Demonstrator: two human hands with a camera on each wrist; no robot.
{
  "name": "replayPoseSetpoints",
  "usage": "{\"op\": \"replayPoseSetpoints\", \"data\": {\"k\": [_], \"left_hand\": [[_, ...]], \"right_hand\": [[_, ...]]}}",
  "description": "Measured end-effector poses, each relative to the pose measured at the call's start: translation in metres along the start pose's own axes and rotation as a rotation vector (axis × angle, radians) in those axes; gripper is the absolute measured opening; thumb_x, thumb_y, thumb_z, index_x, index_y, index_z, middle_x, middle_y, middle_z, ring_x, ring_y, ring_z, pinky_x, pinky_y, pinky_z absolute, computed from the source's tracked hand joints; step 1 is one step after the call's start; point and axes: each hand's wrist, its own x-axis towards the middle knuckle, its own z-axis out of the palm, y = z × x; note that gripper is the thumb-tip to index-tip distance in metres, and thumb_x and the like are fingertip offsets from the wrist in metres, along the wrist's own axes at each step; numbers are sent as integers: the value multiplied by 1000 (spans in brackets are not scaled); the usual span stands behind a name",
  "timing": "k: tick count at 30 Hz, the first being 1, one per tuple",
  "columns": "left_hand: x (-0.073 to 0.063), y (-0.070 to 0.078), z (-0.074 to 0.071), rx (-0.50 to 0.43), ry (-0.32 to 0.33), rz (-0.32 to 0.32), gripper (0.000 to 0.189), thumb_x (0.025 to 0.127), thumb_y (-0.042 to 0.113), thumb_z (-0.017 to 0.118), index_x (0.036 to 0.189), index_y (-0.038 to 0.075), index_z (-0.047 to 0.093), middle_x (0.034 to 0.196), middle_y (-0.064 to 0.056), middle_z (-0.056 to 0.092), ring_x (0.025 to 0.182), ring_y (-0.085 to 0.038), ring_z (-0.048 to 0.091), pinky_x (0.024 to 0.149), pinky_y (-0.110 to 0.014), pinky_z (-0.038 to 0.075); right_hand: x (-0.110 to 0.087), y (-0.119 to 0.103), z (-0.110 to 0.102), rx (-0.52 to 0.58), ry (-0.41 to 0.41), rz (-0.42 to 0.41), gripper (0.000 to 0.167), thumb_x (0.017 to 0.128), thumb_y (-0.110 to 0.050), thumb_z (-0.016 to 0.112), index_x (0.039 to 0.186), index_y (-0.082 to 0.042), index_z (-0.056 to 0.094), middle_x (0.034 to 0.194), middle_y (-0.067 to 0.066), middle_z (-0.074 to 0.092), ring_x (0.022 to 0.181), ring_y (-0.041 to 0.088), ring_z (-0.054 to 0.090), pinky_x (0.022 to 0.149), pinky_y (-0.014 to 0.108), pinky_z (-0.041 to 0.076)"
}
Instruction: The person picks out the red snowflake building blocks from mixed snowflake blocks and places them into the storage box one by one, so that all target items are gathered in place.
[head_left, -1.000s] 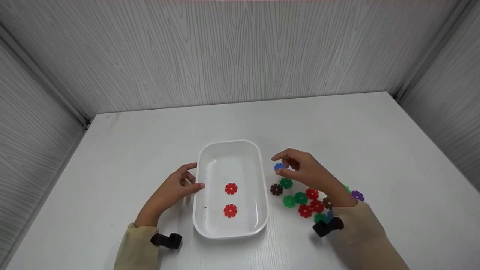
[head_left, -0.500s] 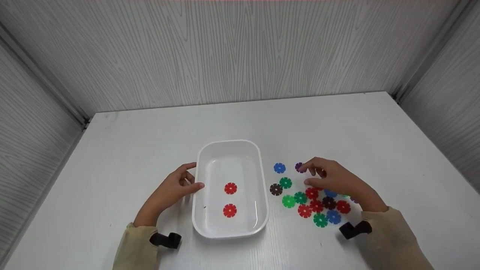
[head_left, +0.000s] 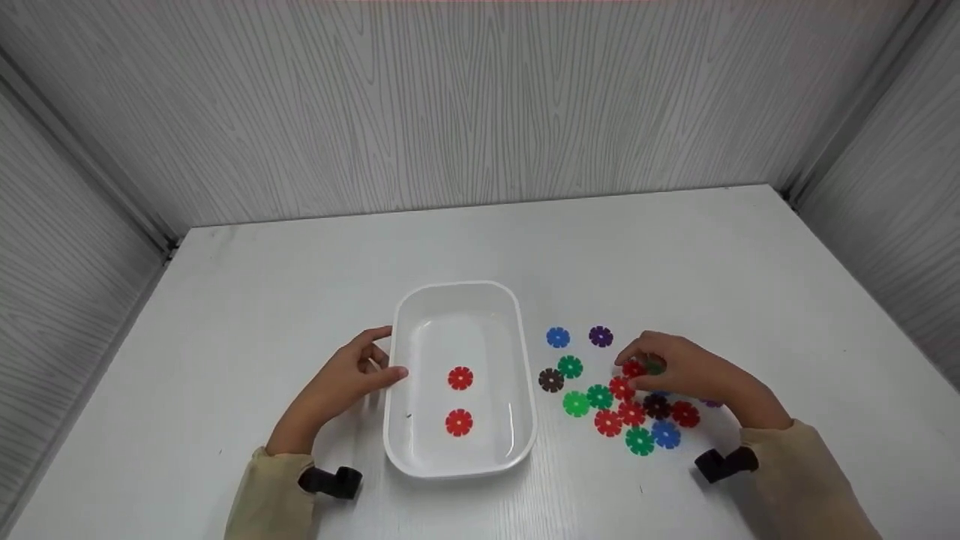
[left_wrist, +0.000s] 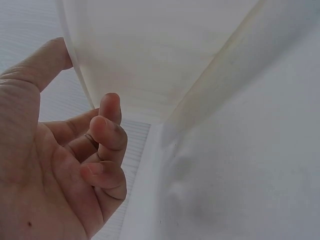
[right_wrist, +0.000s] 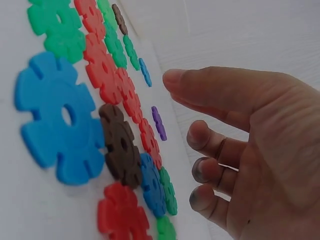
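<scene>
A white tray (head_left: 461,330) with rounded corners sits on the tabletop (head_left: 480,244), left of a spread of notched plastic discs. It holds two discs: a far red disc (head_left: 460,378) and a near red disc (head_left: 459,422), lying flat, well apart from its side walls. A small dark mark shows on the tray's floor toward the left.

The left hand (head_left: 358,373) grips the tray's left rim, thumb over the edge and fingers against the outside.

The right hand (head_left: 675,366) is over the far side of the spread, fingers loosely bent and gripping nothing. A red disc (head_left: 632,367) shows between its thumb and forefinger in the head view, and a dark green disc (head_left: 655,365) lies partly under the hand. On the far left of the spread are a blue disc (head_left: 557,337) and, just right of it, a purple disc (head_left: 600,336); more red, green, brown and blue ones lie nearer, some touching.

Compared with half a second ago, the right hand has shifted right and nearer, leaving the purple disc fully uncovered. The left hand, the tray and its two discs stay where they were.
</scene>
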Motion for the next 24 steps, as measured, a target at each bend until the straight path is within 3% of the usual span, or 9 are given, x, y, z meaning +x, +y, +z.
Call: {"op": "replayPoseSetpoints", "data": {"k": [12, 24], "left_hand": [[1, -1, -1, -20, -12, 20, 70, 87, 31, 71, 146, 11, 38, 99, -8, 55, 79, -17, 48, 66, -30, 41], [0, -1, -1, -13, -11, 10, 72, 87, 34, 71, 147, 11, 37, 99, -8, 55, 79, -17, 48, 68, -30, 40]], "right_hand": [[2, 0, 0, -85, -74, -47, 37, 83, -21, 72, 119, -18, 67, 108, 4, 59, 102, 21, 53, 90, 46, 52], [2, -3, 2, -144, -71, -30, 33, 81, -18, 73, 114, -21, 70, 103, 1, 59, 100, 19, 53, 89, 44, 52]]}}
